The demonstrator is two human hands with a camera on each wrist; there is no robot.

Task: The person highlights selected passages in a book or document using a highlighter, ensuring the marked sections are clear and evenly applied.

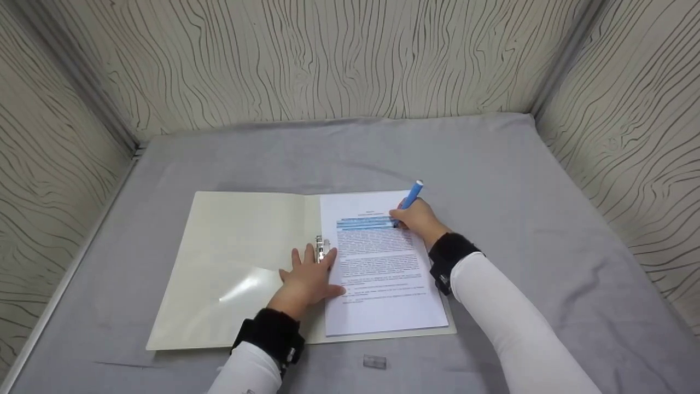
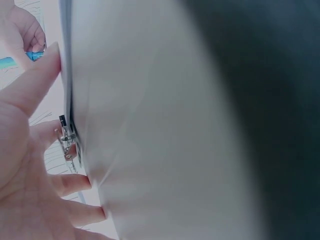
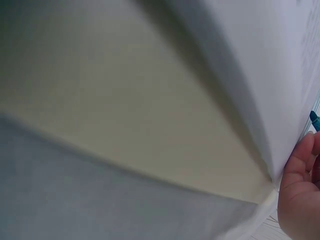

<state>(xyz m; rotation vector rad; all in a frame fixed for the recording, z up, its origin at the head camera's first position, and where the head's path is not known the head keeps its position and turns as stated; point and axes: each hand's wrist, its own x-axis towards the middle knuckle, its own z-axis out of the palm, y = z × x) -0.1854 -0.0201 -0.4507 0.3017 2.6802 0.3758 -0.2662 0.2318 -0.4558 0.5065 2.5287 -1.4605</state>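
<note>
1. the folder [image 1: 229,262] lies open on the grey cloth [image 1: 519,180] in front of me, its cream left flap bare and catching a glare near the bottom.
2. my left hand [image 1: 309,276] lies flat with the fingers spread, palm down across the fold of the folder, just left of the page.
3. my left fingertips [image 1: 330,255] touch the metal clip [image 1: 321,247] at the spine; in the left wrist view the clip [image 2: 67,142] shows between those fingers, right against the folder's edge.
4. the page [image 1: 383,273] sits on the right half of the folder, printed with dense text, its left edge at the clip and my left thumb on that edge lower down.
5. near the top of the page a few lines are marked in blue [image 1: 363,222].
6. my right hand [image 1: 418,218] rests on the upper right of the page, fingers curled around the marker [image 1: 410,198].
7. the marker is blue, tilted up and away to the right, its tip down on the page at the right end of the blue lines.
8. in the right wrist view only the side of my right hand and the marker's tip [image 3: 314,120] show, at the paper's edge; the rest is blurred.
9. a small clear cap [image 1: 374,361] lies on the cloth below the folder, apart from both hands.
</note>
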